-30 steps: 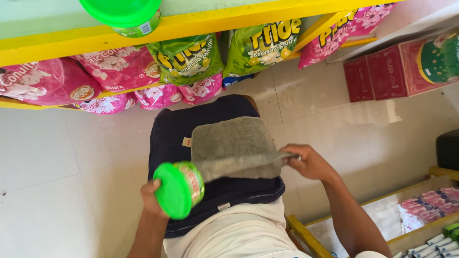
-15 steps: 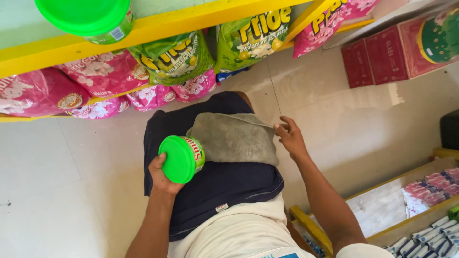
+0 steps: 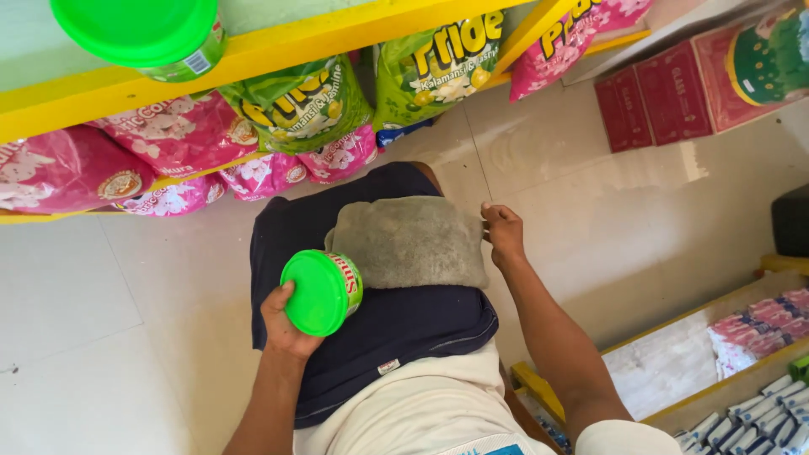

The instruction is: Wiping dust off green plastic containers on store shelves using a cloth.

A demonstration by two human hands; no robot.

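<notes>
— Below the yellow shelf, how much open room is showing around the person's hands?

— Pale floor tiles are lying open to the left of the lap, and more bare tile is stretching away to the right, past the right hand. Overhead, the shelf edge is running slantwise, with pink packets and green packets hanging under it. Red boxes are standing along the far right, and a yellow-edged crate of small packs is sitting at the lower right, near the right elbow.

— And the surface under the work?

— The person is sitting with dark blue shorts across the lap, and a grey cloth is lying spread flat on the thigh.

— What are the hands doing?

— The left hand is curling around a small round tub with a green lid, gripping it from below and behind. The right hand is pinching the cloth's right edge between closed fingertips, the other fingers folded in.

— Which way is the tub pointing?

— It is lying tilted on its side, the lid facing up towards the camera and slightly left. Its short axis is running up and to the right, towards the cloth, whose left edge it is just touching or overlapping.

— Anything else green?

— A second green-lidded tub is sitting on the shelf, well apart, at the upper left.
</notes>
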